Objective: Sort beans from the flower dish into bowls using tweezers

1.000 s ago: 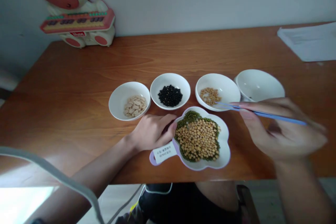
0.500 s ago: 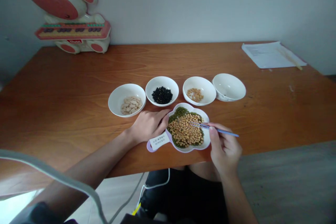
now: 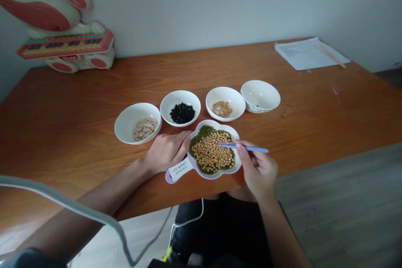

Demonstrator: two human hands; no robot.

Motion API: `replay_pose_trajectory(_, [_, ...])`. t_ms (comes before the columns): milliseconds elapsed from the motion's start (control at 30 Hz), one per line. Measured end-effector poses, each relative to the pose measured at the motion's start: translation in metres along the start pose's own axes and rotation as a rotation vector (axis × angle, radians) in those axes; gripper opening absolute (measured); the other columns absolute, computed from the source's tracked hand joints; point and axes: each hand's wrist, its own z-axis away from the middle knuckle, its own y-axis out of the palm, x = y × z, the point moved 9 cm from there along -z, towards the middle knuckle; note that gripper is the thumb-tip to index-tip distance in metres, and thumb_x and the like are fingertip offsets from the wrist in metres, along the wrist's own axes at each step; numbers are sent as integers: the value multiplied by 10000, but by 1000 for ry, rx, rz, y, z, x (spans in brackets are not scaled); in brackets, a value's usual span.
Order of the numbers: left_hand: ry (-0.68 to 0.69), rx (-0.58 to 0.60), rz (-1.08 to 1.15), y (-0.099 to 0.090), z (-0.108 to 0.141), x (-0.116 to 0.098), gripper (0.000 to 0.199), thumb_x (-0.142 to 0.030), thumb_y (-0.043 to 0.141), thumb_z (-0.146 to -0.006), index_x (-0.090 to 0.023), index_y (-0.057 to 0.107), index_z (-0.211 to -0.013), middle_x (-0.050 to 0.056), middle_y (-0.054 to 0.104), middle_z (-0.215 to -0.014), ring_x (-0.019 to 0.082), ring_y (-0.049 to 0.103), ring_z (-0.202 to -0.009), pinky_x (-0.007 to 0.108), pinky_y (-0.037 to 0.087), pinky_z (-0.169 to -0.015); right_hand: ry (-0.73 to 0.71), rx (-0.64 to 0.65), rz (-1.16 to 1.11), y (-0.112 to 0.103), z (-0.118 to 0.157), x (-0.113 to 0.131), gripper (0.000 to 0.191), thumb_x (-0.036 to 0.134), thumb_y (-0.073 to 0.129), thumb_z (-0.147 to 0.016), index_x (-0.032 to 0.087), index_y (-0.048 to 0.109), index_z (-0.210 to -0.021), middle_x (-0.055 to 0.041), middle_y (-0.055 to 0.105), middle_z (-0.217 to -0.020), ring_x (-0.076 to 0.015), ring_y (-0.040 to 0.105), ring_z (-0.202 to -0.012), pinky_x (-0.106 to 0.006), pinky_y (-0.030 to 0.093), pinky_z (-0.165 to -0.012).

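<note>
My left hand grips the left edge of a flower-shaped dish with a labelled handle. Tan beans lie over green beans in it. Blue tweezers are pinched in my right hand, their tips over the tan beans. Whether the tips hold a bean is too small to tell. Behind the dish stand white bowls: one with pale flat seeds, one with black beans, one with some tan beans, and a right-hand bowl with a tiny dark speck inside.
A cow-shaped toy keyboard stands at the table's back left. Papers with a pair of chopsticks lie at the back right. A grey cable crosses the lower left, and the table's front edge runs below the dish.
The view has shifted and tilted slightly, so everything sits further left. The tweezers now look closer together over the beans. Both hands keep their hold.
</note>
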Motion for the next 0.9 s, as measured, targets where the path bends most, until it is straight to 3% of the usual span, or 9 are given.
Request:
replay_pose_trajectory(167, [-6, 21, 50, 0, 2, -1, 388, -318, 308, -1116, -147, 655, -1144, 77, 815, -954, 197, 790, -791, 288, 567, -665, -50, 64, 36, 2, 1, 5, 115, 234, 723, -931, 257, 794, -1019, -33, 827, -972, -185, 774, -823, -306, 647, -733])
replay_pose_trajectory(400, [-5, 3, 78, -1, 4, 1, 356, -301, 355, -1109, -143, 654, -1224, 77, 819, -1003, 208, 798, -827, 305, 587, -687, -113, 180, 141, 8, 7, 1, 258, 170, 698, -943, 294, 759, -1160, -17, 807, -1070, -167, 758, -894, -288, 630, -778])
replay_pose_trajectory(900, [21, -7, 102, -2, 4, 0, 345, -303, 381, -1106, -145, 669, -1212, 50, 811, -938, 188, 778, -755, 289, 553, -648, -184, 88, 213, 5, 5, 16, 186, 143, 720, -930, 271, 778, -1052, 5, 821, -954, -141, 748, -773, -267, 617, -739])
